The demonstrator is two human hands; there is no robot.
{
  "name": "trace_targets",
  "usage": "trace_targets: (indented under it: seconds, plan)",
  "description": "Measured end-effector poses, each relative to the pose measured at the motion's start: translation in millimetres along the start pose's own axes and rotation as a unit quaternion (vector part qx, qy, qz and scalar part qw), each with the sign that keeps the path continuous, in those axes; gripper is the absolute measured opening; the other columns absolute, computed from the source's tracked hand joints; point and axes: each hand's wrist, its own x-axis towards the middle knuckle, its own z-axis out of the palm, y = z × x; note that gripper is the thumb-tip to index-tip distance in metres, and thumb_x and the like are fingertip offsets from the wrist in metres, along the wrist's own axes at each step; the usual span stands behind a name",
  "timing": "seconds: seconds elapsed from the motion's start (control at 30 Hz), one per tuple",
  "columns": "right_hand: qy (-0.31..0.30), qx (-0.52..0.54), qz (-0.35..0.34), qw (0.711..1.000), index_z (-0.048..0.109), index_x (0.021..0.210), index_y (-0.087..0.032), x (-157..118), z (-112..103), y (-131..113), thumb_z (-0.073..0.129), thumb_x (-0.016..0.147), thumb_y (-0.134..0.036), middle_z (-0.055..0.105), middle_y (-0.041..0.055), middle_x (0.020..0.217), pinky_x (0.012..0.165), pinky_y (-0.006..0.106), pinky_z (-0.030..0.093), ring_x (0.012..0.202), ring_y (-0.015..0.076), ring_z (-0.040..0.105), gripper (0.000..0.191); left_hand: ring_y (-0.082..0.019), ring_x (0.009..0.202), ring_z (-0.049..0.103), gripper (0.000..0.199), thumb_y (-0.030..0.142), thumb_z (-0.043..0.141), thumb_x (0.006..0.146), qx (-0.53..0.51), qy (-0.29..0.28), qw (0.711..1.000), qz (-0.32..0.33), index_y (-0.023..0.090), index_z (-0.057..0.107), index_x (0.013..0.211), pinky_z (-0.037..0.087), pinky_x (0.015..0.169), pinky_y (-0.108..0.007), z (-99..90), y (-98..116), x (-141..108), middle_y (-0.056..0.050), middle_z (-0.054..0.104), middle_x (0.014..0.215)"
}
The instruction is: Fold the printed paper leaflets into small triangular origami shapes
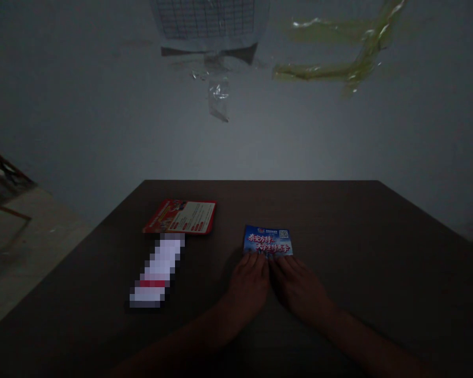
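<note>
A small blue leaflet (268, 240) with red and white lettering and a square code lies on the dark table in front of me. My left hand (252, 278) rests on its near edge at the left, palm down, fingers lying flat. Beside it, my right hand (297, 281) covers the near edge at the right, also palm down with flat fingers. The two hands almost touch at the fingertips. Both hands hide the lower part of the leaflet.
On the left of the dark table (319, 210) lies a red and cream printed sheet (185, 216). Nearer to me is a blurred-out, pale, phone-shaped object (157, 270). Behind the table stands a pale wall (260, 142) with tape on it.
</note>
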Motion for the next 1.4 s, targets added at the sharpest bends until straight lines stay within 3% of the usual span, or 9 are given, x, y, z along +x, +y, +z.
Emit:
trace_targets:
  seconds: [0.5,0.9,1.4]
  plan:
    - [-0.013,-0.015,0.032,0.999,0.061,0.087,-0.017,-1,-4,-1,0.052,0.084,-0.017,0.058,0.007,0.083,0.07,0.035,0.037,0.078,0.022,0.052,0.009,-0.025,0.091,0.053,0.02,0.018,0.047,0.086,-0.009,-0.016,0.999,-0.029,0.012,0.062,0.098,0.042,0.081,-0.04,-13.7,-6,-1,-0.009,0.06,0.096]
    - [-0.011,-0.028,0.051,0.998,0.061,0.093,-0.016,-5,-5,0,0.048,0.087,-0.022,0.06,0.0076,0.083,0.071,0.035,0.034,0.078,0.0217,0.055,0.015,-0.027,0.088,0.052,0.026,0.026,0.044,0.089,0.006,-0.026,0.998,-0.063,0.013,0.064,0.098,0.039,0.077,-0.045,-17.7,-6,-3,-0.012,0.06,0.096]
    - [-0.013,-0.061,0.102,0.993,0.063,0.083,-0.019,-7,-10,0,0.048,0.088,-0.028,0.063,0.0071,0.08,0.069,0.036,0.031,0.076,0.0221,0.057,0.018,-0.027,0.086,0.053,0.025,0.027,0.046,0.088,0.009,-0.023,0.997,-0.069,0.013,0.064,0.096,0.038,0.075,-0.042,-22.5,-6,-2,-0.011,0.06,0.094]
